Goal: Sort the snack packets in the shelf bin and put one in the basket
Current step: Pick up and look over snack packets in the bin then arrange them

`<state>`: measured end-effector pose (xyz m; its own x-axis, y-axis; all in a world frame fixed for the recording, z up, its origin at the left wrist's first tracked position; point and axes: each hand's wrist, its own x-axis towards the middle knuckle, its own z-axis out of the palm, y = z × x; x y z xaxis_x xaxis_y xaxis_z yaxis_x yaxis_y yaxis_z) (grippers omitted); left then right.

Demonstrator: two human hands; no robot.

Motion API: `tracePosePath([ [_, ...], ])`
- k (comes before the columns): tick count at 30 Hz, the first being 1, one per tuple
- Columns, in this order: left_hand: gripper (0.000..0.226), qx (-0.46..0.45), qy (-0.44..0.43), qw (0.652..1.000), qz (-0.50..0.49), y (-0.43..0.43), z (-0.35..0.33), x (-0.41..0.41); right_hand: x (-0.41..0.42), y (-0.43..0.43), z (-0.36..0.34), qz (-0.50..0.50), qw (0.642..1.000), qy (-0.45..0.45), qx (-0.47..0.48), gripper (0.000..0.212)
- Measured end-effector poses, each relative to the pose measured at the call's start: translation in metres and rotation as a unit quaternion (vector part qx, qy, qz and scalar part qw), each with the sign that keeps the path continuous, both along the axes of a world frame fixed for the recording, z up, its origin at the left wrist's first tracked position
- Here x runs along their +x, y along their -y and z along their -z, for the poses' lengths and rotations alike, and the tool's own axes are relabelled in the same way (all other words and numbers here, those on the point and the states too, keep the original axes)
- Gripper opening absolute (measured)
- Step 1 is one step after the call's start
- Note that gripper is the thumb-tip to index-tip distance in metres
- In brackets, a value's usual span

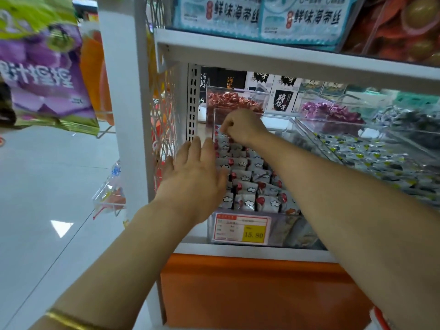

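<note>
My right hand (242, 126) curls its grip down among the far snack packets (247, 184); I cannot tell whether it pinches one. My left hand (192, 182), grip spread flat, rests over the near-left packets in the clear shelf bin (285, 231).

Price tag (242, 228): near, centre, yellow patch reading 15.80
Purple bag (42, 75): hanging left, blurred
Pale blue packs (259, 17): on upper shelf (285, 59), far
Red sweets (234, 102): far, in clear tub (238, 90)
Orange panel (250, 294): near, below price tag
</note>
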<state>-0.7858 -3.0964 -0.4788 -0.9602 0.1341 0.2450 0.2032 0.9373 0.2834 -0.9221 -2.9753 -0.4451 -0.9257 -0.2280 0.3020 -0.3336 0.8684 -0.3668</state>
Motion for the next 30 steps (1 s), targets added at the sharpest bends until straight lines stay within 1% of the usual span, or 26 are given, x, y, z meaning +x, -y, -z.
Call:
tracePosePath([
  [3,0.062,0.009,0.009,1.0,0.001,0.0,0.0,-0.001,-0.013,0.007,0.01,0.026,0.997,0.004,0.075,0.018],
  [5,0.062,0.014,0.015,1.0,0.004,-0.001,0.0,-0.001,-0.018,0.011,0.015,0.046,0.993,0.003,0.106,0.016],
  [7,0.062,0.017,0.017,1.0,0.005,0.0,0.001,-0.001,-0.02,0.012,0.015,0.047,0.993,-0.009,0.108,0.014],
  [8,0.062,0.021,0.016,1.0,0.006,0.0,0.001,-0.001,-0.019,0.012,0.012,0.042,0.995,-0.01,0.088,0.012],
  [10,0.061,0.033,0.014,0.999,0.008,-0.001,0.001,0.0,-0.012,0.011,0.002,0.033,0.999,-0.011,0.005,0.012],
  [12,0.062,0.045,0.017,0.999,0.013,-0.001,0.001,0.001,-0.001,0.005,-0.012,0.03,0.995,-0.022,-0.096,0.012],
  [14,0.062,0.053,0.025,0.998,0.015,0.0,-0.001,0.003,0.018,-0.004,-0.022,0.025,0.981,-0.045,-0.187,0.017],
  [16,0.061,0.043,0.015,0.999,0.001,0.0,-0.004,0.005,0.044,-0.014,-0.024,0.036,0.952,-0.088,-0.291,0.015],
  [17,0.059,0.035,-0.014,0.999,-0.012,-0.002,-0.006,0.006,0.058,-0.02,-0.023,0.048,0.932,-0.118,-0.341,0.013],
  [19,0.051,0.025,-0.107,0.993,-0.036,-0.006,-0.011,0.012,0.087,-0.032,-0.018,0.069,0.893,-0.157,-0.417,0.011],
  [21,0.043,0.046,-0.188,0.981,-0.028,-0.011,-0.015,0.02,0.117,-0.046,-0.01,0.078,0.875,-0.145,-0.455,0.004],
  [22,0.041,0.068,-0.207,0.976,-0.012,-0.013,-0.016,0.024,0.131,-0.054,-0.006,0.079,0.867,-0.13,-0.474,0.004],
  [24,0.041,0.128,-0.194,0.972,0.03,-0.018,-0.015,0.033,0.158,-0.067,0.001,0.075,0.844,-0.085,-0.525,0.006],
  [28,0.046,0.259,-0.079,0.96,0.075,-0.027,-0.01,0.05,0.196,-0.084,0.008,0.042,0.789,0.007,-0.613,0.016],
  [30,0.034,0.342,-0.022,0.935,0.095,-0.03,-0.009,0.057,0.207,-0.088,0.011,0.027,0.759,0.042,-0.649,0.018],
])
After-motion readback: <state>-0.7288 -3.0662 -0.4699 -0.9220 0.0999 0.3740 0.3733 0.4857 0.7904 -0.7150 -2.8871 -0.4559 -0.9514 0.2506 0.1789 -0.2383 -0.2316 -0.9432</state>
